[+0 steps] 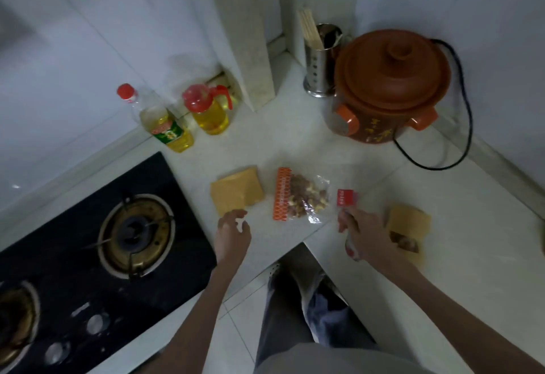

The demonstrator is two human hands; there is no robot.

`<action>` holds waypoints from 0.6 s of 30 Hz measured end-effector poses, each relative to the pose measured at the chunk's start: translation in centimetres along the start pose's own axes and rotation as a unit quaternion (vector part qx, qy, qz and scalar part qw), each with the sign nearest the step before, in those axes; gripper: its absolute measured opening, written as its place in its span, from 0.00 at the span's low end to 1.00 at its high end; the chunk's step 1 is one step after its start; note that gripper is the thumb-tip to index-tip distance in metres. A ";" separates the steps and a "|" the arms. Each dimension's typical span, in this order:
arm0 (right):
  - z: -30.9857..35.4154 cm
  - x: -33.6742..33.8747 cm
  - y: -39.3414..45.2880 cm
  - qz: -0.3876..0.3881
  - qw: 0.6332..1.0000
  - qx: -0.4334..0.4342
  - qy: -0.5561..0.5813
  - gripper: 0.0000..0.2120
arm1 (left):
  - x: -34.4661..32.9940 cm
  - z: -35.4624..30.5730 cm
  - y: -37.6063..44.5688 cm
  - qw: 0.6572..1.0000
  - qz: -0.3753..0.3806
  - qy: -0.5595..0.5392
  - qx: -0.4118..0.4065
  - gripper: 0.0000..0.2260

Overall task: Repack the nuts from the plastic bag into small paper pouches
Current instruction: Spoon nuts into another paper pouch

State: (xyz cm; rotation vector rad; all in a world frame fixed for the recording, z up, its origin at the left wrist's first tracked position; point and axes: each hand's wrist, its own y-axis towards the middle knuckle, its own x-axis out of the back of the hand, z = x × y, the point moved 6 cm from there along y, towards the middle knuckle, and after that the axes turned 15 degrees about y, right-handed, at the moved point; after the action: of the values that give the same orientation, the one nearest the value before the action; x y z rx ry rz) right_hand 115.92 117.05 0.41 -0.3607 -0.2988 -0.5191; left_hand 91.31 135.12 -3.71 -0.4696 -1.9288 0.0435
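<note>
The plastic bag [298, 195] of nuts lies flat on the white counter [283, 143], still well filled, its orange patterned strip on the side toward the stove. Just to the stove side of the bag sits a small stack of flat paper pouches [236, 192], apparently unfilled. On the other side of the bag, past the right hand, one paper pouch [408, 230] lies with something dark showing at its mouth, probably nuts, so I judge one pouch done or nearly so and most of the repacking left.

The left hand [233, 230] hovers near the stack, fingers loosely curled, holding nothing. The right hand [361, 233] grips a small object with a red and pale end; I cannot tell what it is. A small red packet [345, 197] lies beside the bag.

Beyond the bag stand a brown clay cooker [389, 87] with its black cord [466, 114], a steel chopstick holder [318, 61] and two oil bottles [182, 114]. The gas stove [88, 249] lies well clear. Nothing blocks the bag or pouches.
</note>
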 end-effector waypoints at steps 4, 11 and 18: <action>0.8 -1.6 0.5 -0.007 1.000 0.005 -0.002 0.14 | 0.6 -0.4 1.2 0.995 0.020 0.081 -0.063 0.17; 1.0 -2.2 0.8 0.017 0.999 -0.024 -0.038 0.15 | -0.1 -1.3 6.1 0.977 0.068 0.174 -0.102 0.31; 0.5 -1.8 0.6 0.006 0.996 -0.090 -0.015 0.14 | -3.4 -1.7 8.7 0.946 0.159 0.243 -0.147 0.37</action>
State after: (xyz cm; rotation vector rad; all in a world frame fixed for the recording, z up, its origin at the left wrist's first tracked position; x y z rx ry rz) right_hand 114.67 118.49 0.03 -0.5455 -0.2786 -0.5305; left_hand 96.55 141.61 -8.22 -0.9008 -1.3635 -0.1422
